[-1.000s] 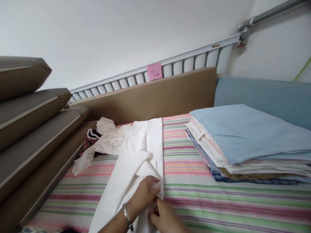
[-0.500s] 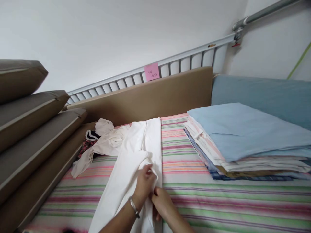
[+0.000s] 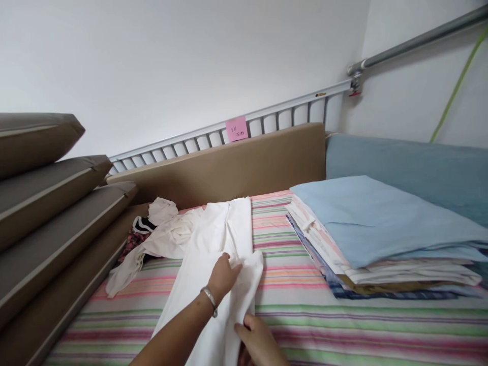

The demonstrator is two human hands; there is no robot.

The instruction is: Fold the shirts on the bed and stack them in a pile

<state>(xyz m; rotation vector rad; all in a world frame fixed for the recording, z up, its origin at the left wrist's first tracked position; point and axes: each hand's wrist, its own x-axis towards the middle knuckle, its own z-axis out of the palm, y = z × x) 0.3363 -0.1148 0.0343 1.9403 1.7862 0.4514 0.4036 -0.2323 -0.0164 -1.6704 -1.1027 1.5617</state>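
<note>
A long white garment that looks like a pair of trousers [image 3: 213, 229] lies lengthwise on the striped bed sheet [image 3: 305, 351]. My left hand [image 3: 223, 277], with a silver bracelet at its wrist, is closed on the upper layer of the white cloth near its middle. Lower and to the right, my right hand [image 3: 259, 338] pinches the right edge of the same cloth between thumb and fingers. Between the two hands a flap of the cloth is raised and bulges to the right. The lower fingers of my right hand are partly hidden under the fabric.
To the right stands a stack of folded clothes [image 3: 381, 218] topped with light blue cloth. Rumpled off-white clothes [image 3: 171, 229] lie at the left. Several brown-grey cushions [image 3: 64, 218] are piled at far left. A brown padded board [image 3: 236, 162] stands before the white radiator [image 3: 297, 114].
My hands have moved apart, the right one lower. The cloth flap between them has spread out to the right. The camera has tilted up slightly.
</note>
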